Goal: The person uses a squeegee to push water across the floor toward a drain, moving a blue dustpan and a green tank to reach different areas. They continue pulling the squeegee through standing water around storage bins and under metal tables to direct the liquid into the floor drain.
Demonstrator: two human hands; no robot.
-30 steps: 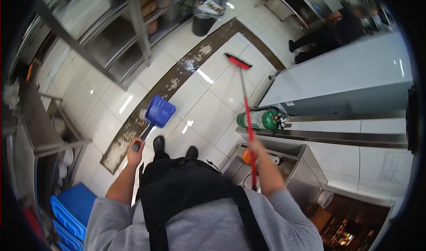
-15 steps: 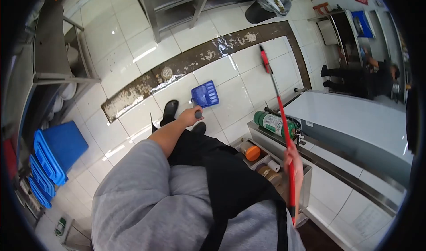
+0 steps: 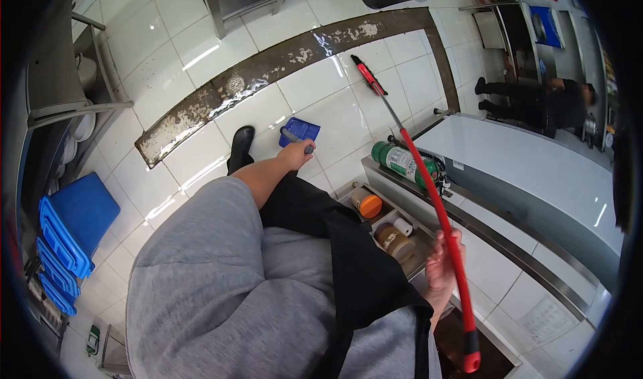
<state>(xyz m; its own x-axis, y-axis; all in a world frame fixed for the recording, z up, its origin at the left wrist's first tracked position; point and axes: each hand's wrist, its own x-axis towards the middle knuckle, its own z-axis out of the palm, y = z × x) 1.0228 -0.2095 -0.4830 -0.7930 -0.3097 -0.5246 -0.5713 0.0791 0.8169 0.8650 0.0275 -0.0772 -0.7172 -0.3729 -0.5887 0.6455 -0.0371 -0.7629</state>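
Observation:
My left hand (image 3: pixel 296 154) is closed around the grey handle of a blue dustpan (image 3: pixel 305 130), which is low over the tiled floor, near my black shoe (image 3: pixel 242 143). Whether the pan touches the floor, I cannot tell. On the other side, my right hand (image 3: pixel 440 262) grips the long red handle of a broom (image 3: pixel 427 168). Its red and black head (image 3: pixel 367 75) lies beyond the dustpan, over the white tiles. The handle's black and red end sticks out past my right hand.
A brown, wet-looking strip (image 3: pixel 268 71) crosses the floor. Blue lids (image 3: pixel 87 211) lean at left. A green cylinder (image 3: pixel 405 163) and open bins with an orange-lidded jar (image 3: pixel 367 203) are beside me at right. Another person (image 3: pixel 566 104) stands at far right.
The broom head has swung left, towards the dustpan side, and its handle slants more. The dustpan has turned and now shows more of its handle. My view has shifted slightly.

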